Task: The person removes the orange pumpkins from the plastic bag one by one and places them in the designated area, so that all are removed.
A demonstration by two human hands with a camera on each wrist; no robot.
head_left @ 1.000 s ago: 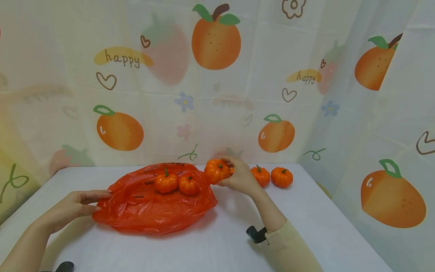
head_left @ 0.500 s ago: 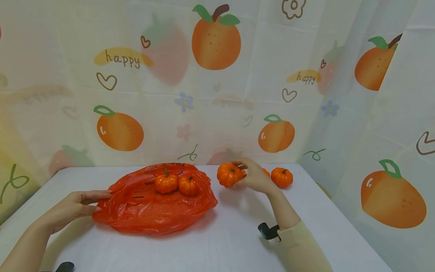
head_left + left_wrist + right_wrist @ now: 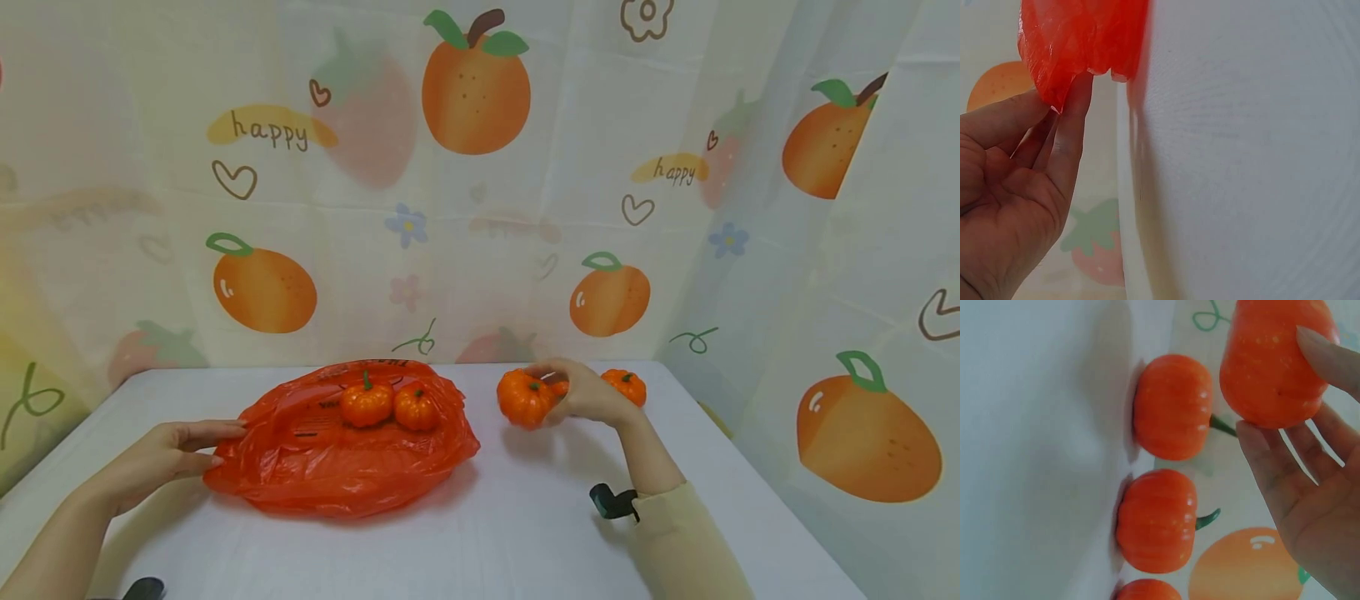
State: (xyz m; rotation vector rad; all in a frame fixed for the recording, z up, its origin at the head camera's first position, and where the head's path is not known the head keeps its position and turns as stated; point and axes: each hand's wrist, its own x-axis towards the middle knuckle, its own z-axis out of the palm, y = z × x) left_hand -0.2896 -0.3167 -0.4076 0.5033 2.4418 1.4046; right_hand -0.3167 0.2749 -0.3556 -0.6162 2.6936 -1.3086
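The right hand (image 3: 588, 396) has its thumb and fingers clamped round a pumpkin (image 3: 523, 402), raised above the tabletop (image 3: 480, 550) to the right of the bag (image 3: 322, 475) and apart from it. Farther right of the bag, the right wrist view shows a near pumpkin (image 3: 1172, 406), a middle pumpkin (image 3: 1157, 522) and a cut-off pumpkin (image 3: 1149, 590) in a row on the tabletop. The left hand (image 3: 167, 454) pinches the bag's left end between thumb and fingers. On the bag's red film sit a stemmed pumpkin (image 3: 367, 405) and, just beside it, a smaller pumpkin (image 3: 416, 407); whether inside the bag or on top, I cannot tell. Behind the bag hangs a fruit-printed cloth (image 3: 480, 192).
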